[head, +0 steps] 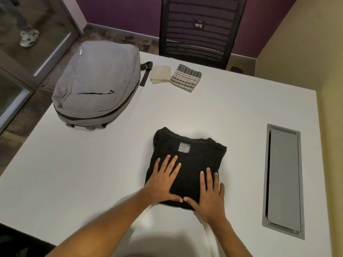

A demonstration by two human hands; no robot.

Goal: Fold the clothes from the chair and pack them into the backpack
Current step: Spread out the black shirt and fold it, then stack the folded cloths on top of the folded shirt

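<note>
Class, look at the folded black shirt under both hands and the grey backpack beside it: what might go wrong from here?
1. The backpack looks zipped shut; it probably needs opening before packing.
2. Lifting the black shirt from under the flat left hand and right hand may undo its fold.

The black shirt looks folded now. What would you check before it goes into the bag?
1. Black shirt folded into a compact block: ok.
2. Left hand and right hand flat on it, fingers straight: ok.
3. Gray backpack open to receive clothes: not ok, its zippers look closed.
4. Beige cloth and striped cloth folded beside the backpack: ok.
5. Chair free of further clothes: cannot tell, its seat is hidden behind the table.
</note>
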